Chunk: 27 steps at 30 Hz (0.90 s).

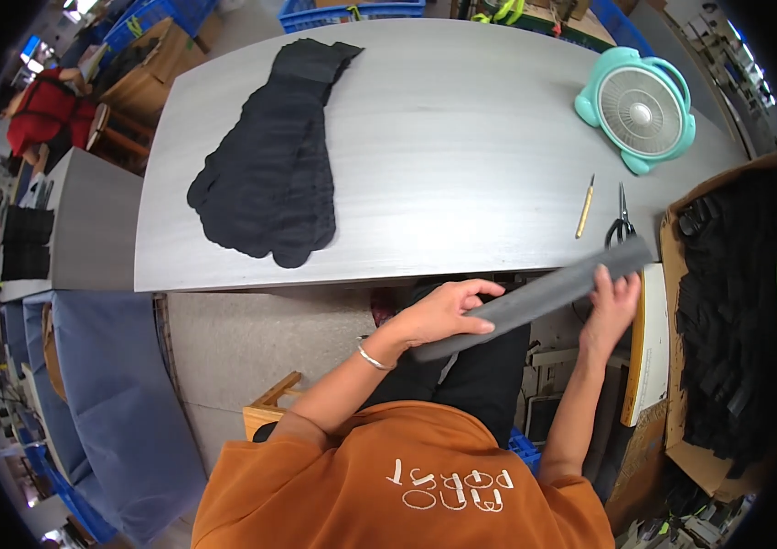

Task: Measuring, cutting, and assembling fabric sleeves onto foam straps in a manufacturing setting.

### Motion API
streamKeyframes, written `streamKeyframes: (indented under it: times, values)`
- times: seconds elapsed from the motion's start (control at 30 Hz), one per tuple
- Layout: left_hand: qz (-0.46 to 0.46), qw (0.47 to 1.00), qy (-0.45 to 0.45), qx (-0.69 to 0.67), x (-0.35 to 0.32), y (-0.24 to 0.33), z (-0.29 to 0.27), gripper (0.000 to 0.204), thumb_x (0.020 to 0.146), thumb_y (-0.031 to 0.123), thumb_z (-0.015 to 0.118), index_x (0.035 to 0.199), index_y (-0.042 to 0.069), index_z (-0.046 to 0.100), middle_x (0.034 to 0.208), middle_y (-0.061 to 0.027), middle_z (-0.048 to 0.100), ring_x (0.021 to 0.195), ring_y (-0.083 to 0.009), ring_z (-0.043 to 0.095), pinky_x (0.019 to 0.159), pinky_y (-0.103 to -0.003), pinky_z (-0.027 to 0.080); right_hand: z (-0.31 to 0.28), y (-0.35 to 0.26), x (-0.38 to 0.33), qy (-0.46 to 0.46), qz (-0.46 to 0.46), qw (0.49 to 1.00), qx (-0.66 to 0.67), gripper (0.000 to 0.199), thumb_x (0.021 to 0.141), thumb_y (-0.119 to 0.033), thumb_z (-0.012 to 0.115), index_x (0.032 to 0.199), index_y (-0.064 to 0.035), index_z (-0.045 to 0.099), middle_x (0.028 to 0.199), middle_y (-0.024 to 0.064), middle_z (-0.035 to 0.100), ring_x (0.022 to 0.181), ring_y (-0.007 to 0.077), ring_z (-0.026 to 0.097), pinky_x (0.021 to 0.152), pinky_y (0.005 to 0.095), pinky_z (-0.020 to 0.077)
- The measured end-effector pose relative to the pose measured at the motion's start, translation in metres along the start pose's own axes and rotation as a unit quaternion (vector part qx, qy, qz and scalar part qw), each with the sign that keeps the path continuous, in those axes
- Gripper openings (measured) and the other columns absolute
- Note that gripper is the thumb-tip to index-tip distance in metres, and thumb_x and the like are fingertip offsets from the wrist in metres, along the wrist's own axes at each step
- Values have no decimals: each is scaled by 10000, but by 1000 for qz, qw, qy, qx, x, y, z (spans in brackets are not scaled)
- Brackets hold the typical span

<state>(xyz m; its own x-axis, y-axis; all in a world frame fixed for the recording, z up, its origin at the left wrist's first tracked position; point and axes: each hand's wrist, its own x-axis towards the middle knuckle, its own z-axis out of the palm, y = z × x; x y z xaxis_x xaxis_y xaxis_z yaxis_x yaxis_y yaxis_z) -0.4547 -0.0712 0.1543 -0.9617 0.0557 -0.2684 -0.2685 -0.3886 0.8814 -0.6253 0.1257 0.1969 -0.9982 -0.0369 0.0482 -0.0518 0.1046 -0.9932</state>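
my right hand (611, 306) grasps the dark grey strip (544, 300), which slants across to my left hand (439, 316); that thumb lies on it, but i cannot tell whether it clamps. scissors (624, 218) lie just beyond my right grip.

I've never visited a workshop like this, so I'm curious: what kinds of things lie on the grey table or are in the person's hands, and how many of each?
Dark grey strip, at the left hand and right hand: 1
Pile of black fabric: 1
Turquoise fan: 1
Yellow pen-like tool: 1
Scissors: 1
Total: 5
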Motion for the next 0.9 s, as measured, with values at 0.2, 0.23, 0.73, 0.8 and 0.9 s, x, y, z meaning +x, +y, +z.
streamKeyframes:
  times: [0.2, 0.23, 0.73, 0.8, 0.9]
  values:
    - [19, 966, 83, 243, -40, -2, -48, 287, 810, 91, 710, 1095, 62, 694, 937, -76, 713, 840, -184, 659, 785, -317, 506, -58, 56, -35, 166, -206, 875, -405, 745, 852, -137, 740, 1449, 32, 327, 1384, 198, 471, 1222, 314, 505, 1021, 407, 423]
    - [4, 955, 94, 282, -44, 8, -50, 269, 808, 105, 706, 1075, 79, 706, 913, -83, 715, 829, -202, 665, 772, -324, 505, -46, 42, -53, 144, -224, 879, -395, 846, 832, -135, 757, 1486, 58, 255, 1467, 239, 367, 1315, 383, 413, 1150, 457, 271]
    - [224, 658, 501, 516, -120, 45, -143, 278, 839, 32, 639, 1113, 70, 670, 1179, -97, 646, 1165, -276, 567, 1016, -368, 428, 38, 15, -88, -174, -200, 935, -238, 236, 884, -109, 680, 1104, -22, 668, 951, 145, 693, 839, 321, 675, 733, 343, 520]
    - [178, 628, 522, 549, -151, 31, -180, 417, 796, -33, 598, 1195, 76, 645, 1290, -122, 602, 1254, -304, 522, 1086, -392, 377, 40, 17, -73, -124, -249, 914, -295, 247, 883, -173, 689, 1107, -70, 678, 875, 102, 668, 777, 315, 652, 679, 355, 513]
    - [149, 629, 517, 561, -189, 6, -216, 436, 826, 0, 635, 1258, 46, 610, 1353, -155, 569, 1268, -307, 518, 1081, -387, 381, 51, 31, -44, -82, -338, 861, -370, 278, 853, -290, 710, 1090, -145, 690, 782, 66, 591, 687, 279, 622, 603, 370, 488]
